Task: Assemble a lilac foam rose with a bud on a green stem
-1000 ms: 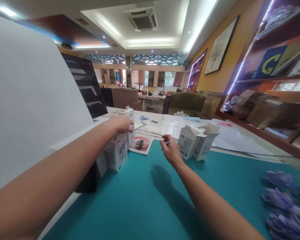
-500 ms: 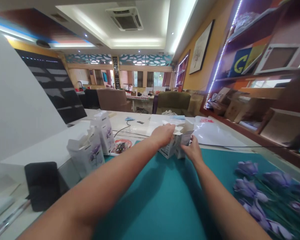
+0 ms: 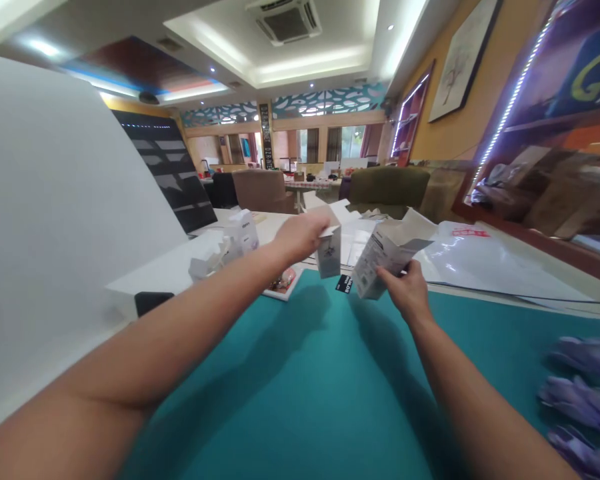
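Note:
My left hand (image 3: 300, 237) is closed on a small white carton (image 3: 329, 252) with its top flaps open, held above the teal mat (image 3: 305, 400). My right hand (image 3: 409, 293) grips a second open white carton (image 3: 377, 263), tilted, just right of the first. A small black tag (image 3: 344, 284) hangs between the two cartons. Two more white cartons with purple flower prints (image 3: 240, 239) stand at the left by a white board.
Purple artificial flowers (image 3: 580, 387) lie at the mat's right edge. A large white panel (image 3: 55, 220) leans at the left. A small red-and-white tray (image 3: 283, 283) sits at the mat's far edge. A black object (image 3: 150, 301) lies left. Plastic sheets (image 3: 480, 260) cover the table behind.
My left hand left the flower-print cartons at the left and crossed to the pair at the right. Both hands took one carton each and lifted them apart off the mat.

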The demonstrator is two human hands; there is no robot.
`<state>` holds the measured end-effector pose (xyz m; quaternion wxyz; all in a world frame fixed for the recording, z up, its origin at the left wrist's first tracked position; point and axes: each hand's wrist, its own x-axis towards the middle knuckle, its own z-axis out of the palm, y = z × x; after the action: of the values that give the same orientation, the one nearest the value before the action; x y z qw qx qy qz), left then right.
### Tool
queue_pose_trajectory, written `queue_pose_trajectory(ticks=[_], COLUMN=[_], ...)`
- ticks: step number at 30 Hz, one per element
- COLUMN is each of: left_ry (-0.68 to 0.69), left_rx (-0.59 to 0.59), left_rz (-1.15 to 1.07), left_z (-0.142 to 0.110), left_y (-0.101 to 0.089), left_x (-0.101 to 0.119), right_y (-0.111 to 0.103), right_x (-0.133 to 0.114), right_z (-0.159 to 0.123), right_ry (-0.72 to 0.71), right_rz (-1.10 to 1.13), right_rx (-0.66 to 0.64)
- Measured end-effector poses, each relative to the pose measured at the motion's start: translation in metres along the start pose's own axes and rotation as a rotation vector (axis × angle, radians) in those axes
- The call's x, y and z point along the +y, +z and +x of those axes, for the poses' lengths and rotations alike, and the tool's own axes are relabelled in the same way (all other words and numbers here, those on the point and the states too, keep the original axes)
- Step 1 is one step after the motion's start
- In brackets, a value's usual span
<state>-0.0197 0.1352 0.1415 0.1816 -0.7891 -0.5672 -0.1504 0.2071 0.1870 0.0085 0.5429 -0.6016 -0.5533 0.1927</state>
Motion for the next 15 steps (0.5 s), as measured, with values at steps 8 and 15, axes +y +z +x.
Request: queue_pose_trajectory(ticks=[8,15], left_ry=[-0.109,-0.144], left_rx=[-0.072,-0.174], left_rz=[0.105,0.172], left_z=[-0.053,-0.062], left_y=[-0.016,-0.012], left_x=[-0.071,-0.094], right_y=[0.057,0.072], right_x=[-0.051,-0.061], right_z=[-0.074,-0.108], right_ry=[-0.090,-0.121], right_rz=[0.200,0.194], right_rx=[-0.171,-0.253])
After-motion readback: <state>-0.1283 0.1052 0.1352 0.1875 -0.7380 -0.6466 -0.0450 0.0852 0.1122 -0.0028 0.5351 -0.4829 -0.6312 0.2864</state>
